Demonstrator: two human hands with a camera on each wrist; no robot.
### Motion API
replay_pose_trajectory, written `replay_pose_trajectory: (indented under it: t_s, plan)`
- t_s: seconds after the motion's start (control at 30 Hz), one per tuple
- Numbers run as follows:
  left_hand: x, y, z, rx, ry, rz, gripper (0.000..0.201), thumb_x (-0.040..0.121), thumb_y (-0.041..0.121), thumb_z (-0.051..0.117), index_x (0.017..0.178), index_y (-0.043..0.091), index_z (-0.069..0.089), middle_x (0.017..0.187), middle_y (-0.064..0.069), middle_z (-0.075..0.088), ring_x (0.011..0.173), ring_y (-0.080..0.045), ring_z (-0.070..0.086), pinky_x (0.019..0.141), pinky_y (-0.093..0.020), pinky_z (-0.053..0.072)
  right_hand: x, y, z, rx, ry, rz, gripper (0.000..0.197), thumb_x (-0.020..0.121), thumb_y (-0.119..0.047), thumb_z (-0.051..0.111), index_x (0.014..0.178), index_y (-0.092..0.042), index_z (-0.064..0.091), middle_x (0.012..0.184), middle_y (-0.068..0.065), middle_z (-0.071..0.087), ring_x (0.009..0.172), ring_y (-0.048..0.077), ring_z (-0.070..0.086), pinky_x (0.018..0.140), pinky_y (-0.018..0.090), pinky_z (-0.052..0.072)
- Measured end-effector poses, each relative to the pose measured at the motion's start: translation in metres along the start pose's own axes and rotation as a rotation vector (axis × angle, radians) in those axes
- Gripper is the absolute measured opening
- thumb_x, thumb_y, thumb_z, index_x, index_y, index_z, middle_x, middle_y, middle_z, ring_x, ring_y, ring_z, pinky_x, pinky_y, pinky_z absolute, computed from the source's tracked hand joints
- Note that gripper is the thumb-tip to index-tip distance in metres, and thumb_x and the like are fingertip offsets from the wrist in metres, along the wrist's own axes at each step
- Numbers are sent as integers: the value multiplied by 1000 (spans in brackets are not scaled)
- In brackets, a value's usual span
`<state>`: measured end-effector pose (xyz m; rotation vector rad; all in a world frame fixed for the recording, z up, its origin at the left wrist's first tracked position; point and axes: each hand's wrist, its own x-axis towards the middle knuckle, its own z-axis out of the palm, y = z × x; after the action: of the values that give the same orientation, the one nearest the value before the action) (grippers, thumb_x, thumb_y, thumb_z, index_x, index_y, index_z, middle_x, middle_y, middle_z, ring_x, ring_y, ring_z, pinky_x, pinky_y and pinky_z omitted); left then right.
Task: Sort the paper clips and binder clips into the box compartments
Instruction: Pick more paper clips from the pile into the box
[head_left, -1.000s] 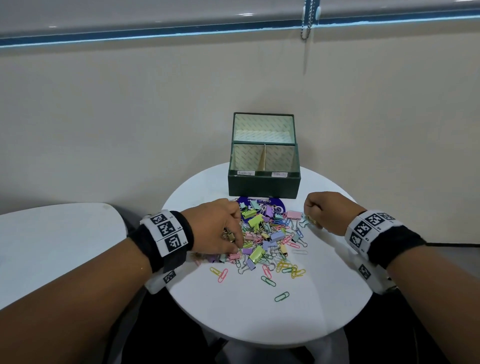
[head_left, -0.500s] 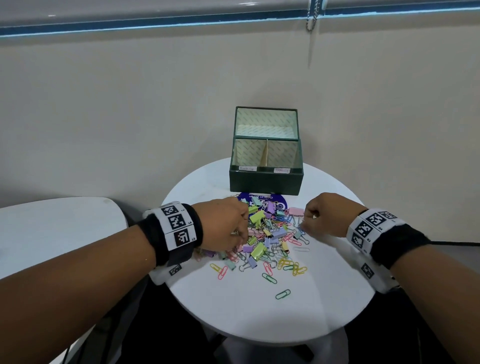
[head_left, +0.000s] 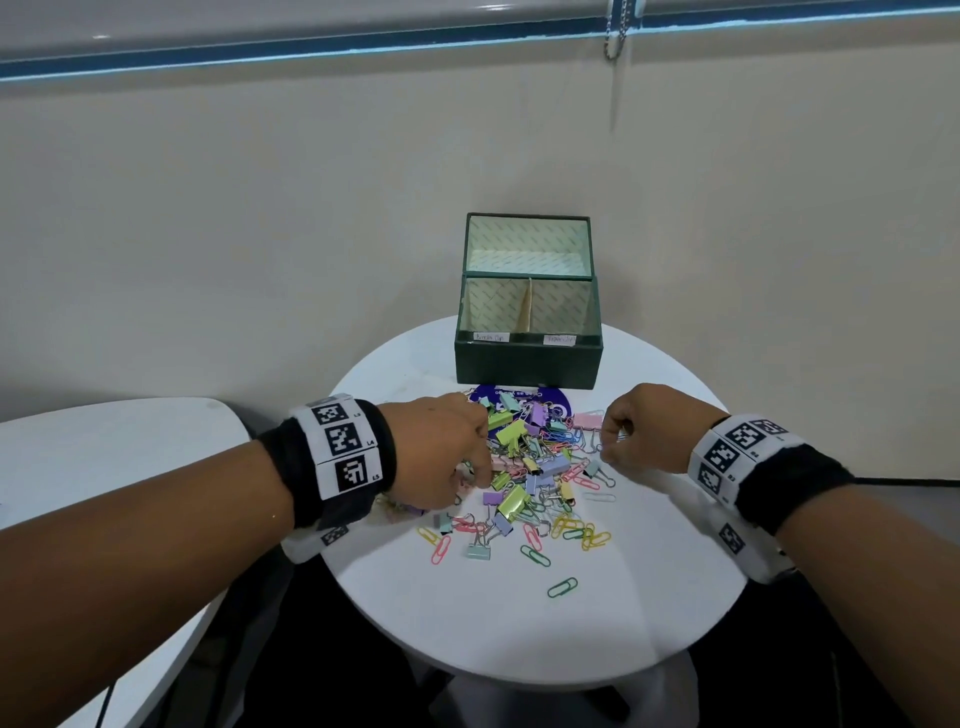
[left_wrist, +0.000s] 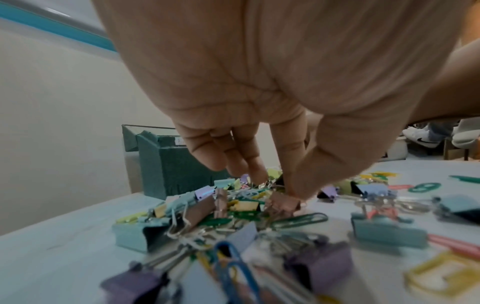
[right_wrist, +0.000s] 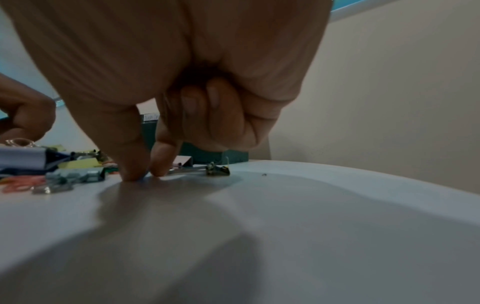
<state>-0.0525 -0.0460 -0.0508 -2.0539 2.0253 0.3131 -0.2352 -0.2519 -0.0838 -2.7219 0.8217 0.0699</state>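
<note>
Two hands down in one heap: left hand (head_left: 441, 457) fingers extended into the tangled binder clips (head_left: 511, 501), grip unclear; right hand (head_left: 644, 431) pinching thumb and forefinger at the table (head_left: 649, 597), likely on a paper clip (right_wrist: 182, 169). Green box (head_left: 527, 358) just behind, both labelled compartments seemingly unfilled.

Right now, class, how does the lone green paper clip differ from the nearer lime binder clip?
The green paper clip is a thin wire loop; the lime binder clip is a bulkier folded body. The paper clip lies alone; the binder clip touches others in the pile. Both lie on the white table, outside the box.
</note>
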Motion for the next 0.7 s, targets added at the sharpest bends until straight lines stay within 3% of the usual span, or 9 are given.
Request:
replay_pose_trajectory:
  t_s: [0.17,0.33,0.43,0.57,0.63,0.7]
  plan:
    - [-3,0,7,104,112,91,15,85,35,67,98,34,74,111,11,52,106,-10,44,84,-29,46,1,1,2,-17,-4,0,15,83,-26,68,68,-26,64,72,-14,59,67,4,53,64,22,44]
    - [-1,-8,12,146,189,209,11,86,27,63,81,26,73,100,6,60,95,-14,49,81,-31,48,2,1,3,-41,26,-11,16,83,-27,64,68,-25,63,71,-13,60,70,9,58,65,22,46]
    - [2,-12,10,60,153,171,10,87,25,59,80,27,66,96,9,56,94,-12,48,81,-27,47,1,2,4,-39,38,-12,15,83,-27,63,68,-25,62,71,-12,61,69,7,57,63,23,46]
    - [5,-30,-7,-526,173,-28,9,90,26,67,82,28,68,95,13,66,92,-4,60,85,-21,47,0,3,4,7,107,-48,16,88,-27,54,72,-25,58,71,-10,61,71,10,58,65,26,47]
    - [6,-42,-13,-926,211,-76,11,93,15,66,84,21,68,95,3,73,89,-14,67,83,-30,52,0,5,2,45,118,-58,19,92,-27,53,73,-27,54,69,-10,59,68,9,55,65,26,45]
    - [5,-49,-15,-1337,232,-122,11,96,5,60,88,11,64,96,-12,73,85,-23,69,73,-32,55,0,4,-1,82,115,-74,23,95,-27,53,73,-29,48,69,-10,57,66,9,51,64,26,42]
